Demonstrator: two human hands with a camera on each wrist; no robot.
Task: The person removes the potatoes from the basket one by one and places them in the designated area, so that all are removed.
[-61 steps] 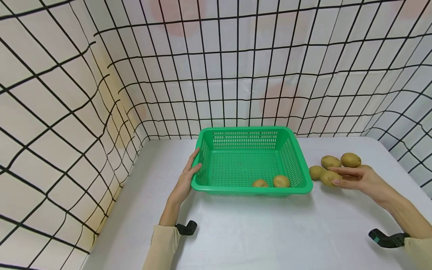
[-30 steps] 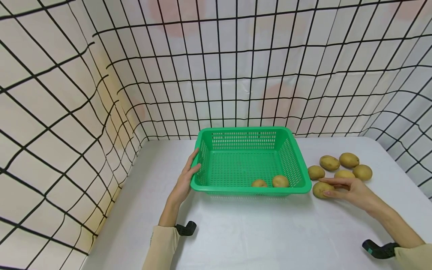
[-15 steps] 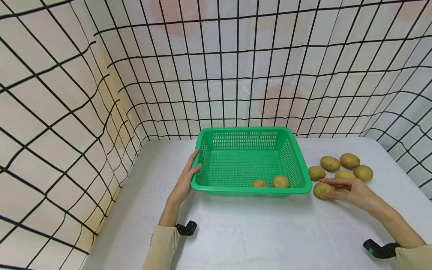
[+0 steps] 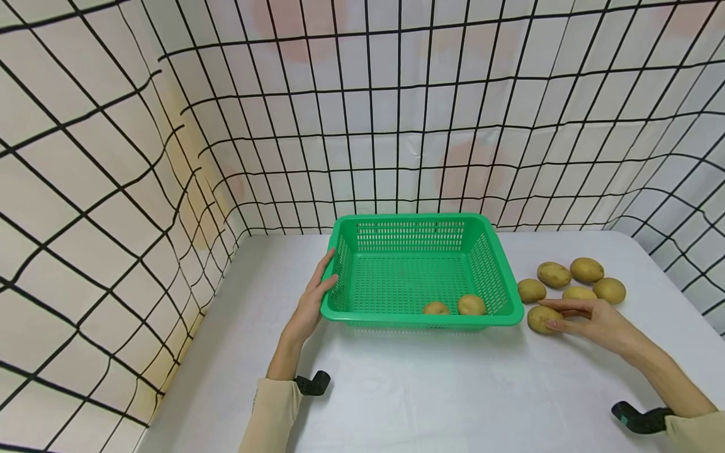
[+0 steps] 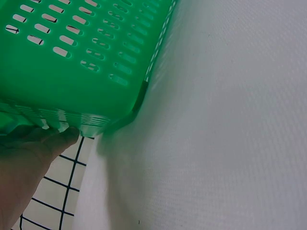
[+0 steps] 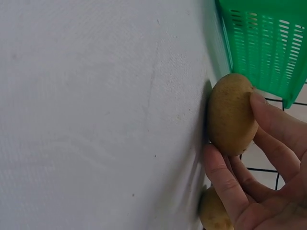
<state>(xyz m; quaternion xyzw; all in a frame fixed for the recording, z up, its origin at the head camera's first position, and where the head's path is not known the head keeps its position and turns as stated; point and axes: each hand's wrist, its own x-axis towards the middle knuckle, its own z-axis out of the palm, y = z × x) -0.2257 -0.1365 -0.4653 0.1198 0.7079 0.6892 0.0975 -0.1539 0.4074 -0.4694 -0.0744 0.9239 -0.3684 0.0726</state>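
Note:
A green plastic basket [image 4: 408, 319] with slotted walls stands on the white table. At its left side my left hand [image 4: 306, 309] grips the rim, thumb over the edge and fingers along the outside; the left wrist view shows the hand against the basket wall [image 5: 72, 91]. Just right of the basket's near corner, my right hand [image 4: 600, 322] pinches a potato [image 4: 542, 319] between thumb and fingers. In the right wrist view that potato [image 6: 232, 115] is close against the tabletop. Two potatoes, one of them the larger-looking potato [image 4: 472, 304], lie inside the basket along its near wall.
Several more potatoes [image 4: 554, 275] lie grouped on the table to the right of the basket, behind my right hand. Black grid netting [image 4: 399, 85] over pale walls encloses the table [image 4: 430, 390] at the back and both sides.
My right hand has drawn one potato out of the group, leftward and nearer to me, then held almost still over the last second. The left hand and basket stay put.

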